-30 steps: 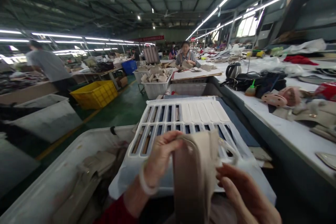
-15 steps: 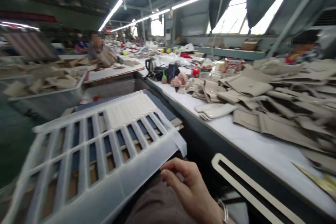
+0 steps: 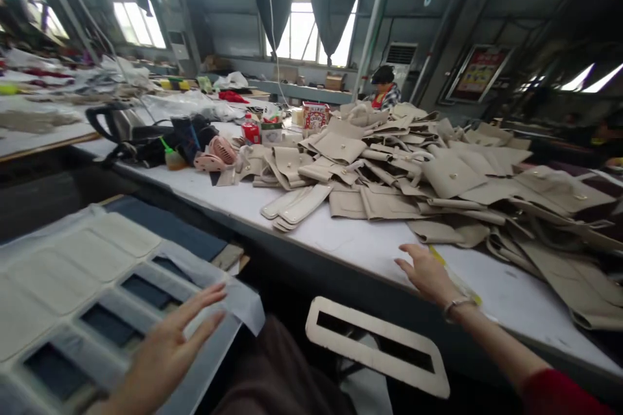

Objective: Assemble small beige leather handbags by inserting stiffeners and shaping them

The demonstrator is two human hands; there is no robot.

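Observation:
My left hand (image 3: 168,343) hovers or rests over the translucent white sheet (image 3: 214,331) with rectangular cut-outs; its fingers are stretched out and it holds nothing. I cannot tell if it touches the sheet. Beige panels (image 3: 73,269) lie on that sheet's far part. Over the table's near edge reaches my right hand (image 3: 428,272), fingers apart and nothing in them. Beside it on the white tabletop lies a yellow-edged item (image 3: 460,282), partly hidden by the hand. A beige slotted frame (image 3: 379,353) sits below the table edge, between my hands.
A large heap of beige leather-like pieces (image 3: 341,146) covers the white table (image 3: 311,233). A stack of rounded strips (image 3: 296,204), a pink fan (image 3: 221,150), a kettle (image 3: 121,122) and a red can (image 3: 250,130) stand along it. A person (image 3: 384,91) is behind the heap.
The view has swung right. My left hand has come into view over the sheet. My right hand has moved from beside the sheet to the table edge, its fingers now extended.

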